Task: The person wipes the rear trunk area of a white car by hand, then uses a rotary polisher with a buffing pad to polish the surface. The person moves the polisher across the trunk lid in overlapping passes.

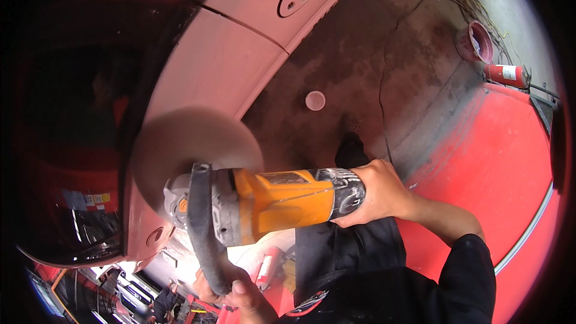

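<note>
An orange and grey polisher (294, 199) lies across the view in both my hands. My right hand (379, 191) wraps round its black rear end. Lower left, my left hand (243, 297) grips the dark curved front handle (207, 228). The round pad (198, 135) at the polisher's head is blurred, as if spinning. It overlaps the reddish car body panel (213, 63); whether it presses on the panel I cannot tell. Dark glossy bodywork (72, 120) fills the left side.
A small white disc (315, 101) lies on the stained floor, with a black cable (384, 78) nearby. Far right are a pink bucket (474, 43), a red bottle (506, 75) and a large red panel (480, 156). Another red bottle (267, 267) and a person (163, 303) show at the lower left.
</note>
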Tool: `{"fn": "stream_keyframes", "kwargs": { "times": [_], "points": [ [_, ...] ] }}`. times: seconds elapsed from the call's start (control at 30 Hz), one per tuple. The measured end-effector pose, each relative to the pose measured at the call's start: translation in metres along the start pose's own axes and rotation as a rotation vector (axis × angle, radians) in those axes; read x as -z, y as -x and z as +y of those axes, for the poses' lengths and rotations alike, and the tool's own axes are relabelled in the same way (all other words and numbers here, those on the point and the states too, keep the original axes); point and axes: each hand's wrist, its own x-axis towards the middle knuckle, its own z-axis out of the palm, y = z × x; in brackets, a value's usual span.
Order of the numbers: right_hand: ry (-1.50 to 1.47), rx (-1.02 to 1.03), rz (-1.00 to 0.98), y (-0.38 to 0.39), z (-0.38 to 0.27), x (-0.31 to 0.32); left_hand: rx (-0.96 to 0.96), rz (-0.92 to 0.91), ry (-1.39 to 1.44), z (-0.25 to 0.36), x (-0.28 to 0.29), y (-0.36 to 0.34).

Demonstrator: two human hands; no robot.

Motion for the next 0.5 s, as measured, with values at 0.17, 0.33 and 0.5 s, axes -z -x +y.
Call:
{"fn": "stream_keyframes", "kwargs": {
  "times": [0.17,0.33,0.5],
  "points": [
    [-0.082,0.017,0.093,0.013,0.012,0.025,-0.074,0.099,-0.021,0.028,-0.053,-0.021],
    [-0.19,-0.003,0.13,0.021,0.029,0.065,-0.113,-0.168,0.101,0.045,-0.091,-0.056],
    [-0.176,-0.028,0.047,0.019,0.027,0.074,-0.145,-0.23,0.076,0.045,-0.091,-0.059]
  ]
}}
